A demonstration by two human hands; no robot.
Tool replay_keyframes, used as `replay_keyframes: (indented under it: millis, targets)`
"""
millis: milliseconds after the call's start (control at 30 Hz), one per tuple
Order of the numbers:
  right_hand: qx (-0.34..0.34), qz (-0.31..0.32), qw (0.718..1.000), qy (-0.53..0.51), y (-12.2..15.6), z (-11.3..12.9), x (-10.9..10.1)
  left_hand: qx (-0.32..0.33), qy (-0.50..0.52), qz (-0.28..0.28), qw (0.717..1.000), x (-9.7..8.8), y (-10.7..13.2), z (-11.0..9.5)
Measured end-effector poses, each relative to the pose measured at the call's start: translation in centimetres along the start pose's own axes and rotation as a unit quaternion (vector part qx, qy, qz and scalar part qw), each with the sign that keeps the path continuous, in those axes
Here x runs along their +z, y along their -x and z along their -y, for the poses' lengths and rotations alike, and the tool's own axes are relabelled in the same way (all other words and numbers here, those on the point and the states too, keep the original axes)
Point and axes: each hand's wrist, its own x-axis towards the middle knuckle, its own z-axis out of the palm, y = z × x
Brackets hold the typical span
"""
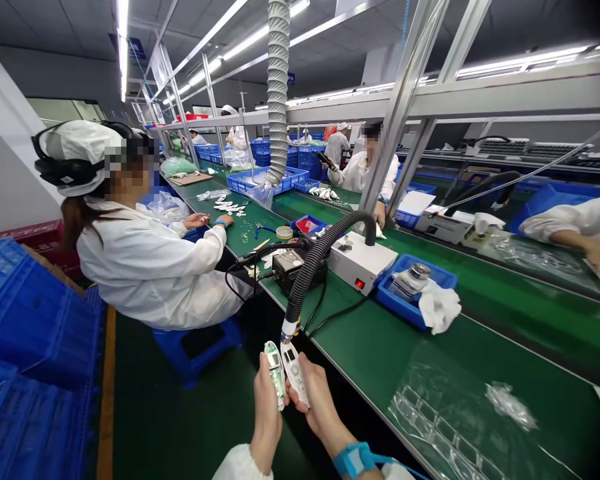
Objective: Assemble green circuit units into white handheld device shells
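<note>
My left hand point(267, 400) is closed around one half of a small white handheld device, with a green circuit board point(276, 377) and a small screen facing up. In my right hand point(316, 393) is the white front cover point(295, 373), which has a dark window and button openings. The two pieces are held upright side by side, their tops close to the metal-ended nozzle point(287, 332) of a black corrugated hose point(316, 260). A blue wrist strap point(355, 460) with a cord circles my right wrist.
Behind the hose stands a white box point(363, 260) with a lit red switch. Right of it, a blue tray point(443, 275) holds a metal-lidded jar and white cloth. Clear plastic trays point(445, 427) lie on the green bench. A seated co-worker point(155, 267) is at left, beside stacked blue crates point(30, 313).
</note>
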Motion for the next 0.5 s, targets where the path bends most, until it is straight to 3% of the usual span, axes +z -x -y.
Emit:
replay_keyframes:
  millis: [300,500]
  targets:
    - [-0.027,0.061,0.997,0.034,-1.1,-0.2,2.0,0.020,0.018,-0.021,0.999,-1.1,-0.7,-0.7]
    - [-0.028,0.052,0.998,-0.011,1.5,0.5,-1.6,-0.005,-0.010,0.041,0.999,0.5,0.2,-0.2]
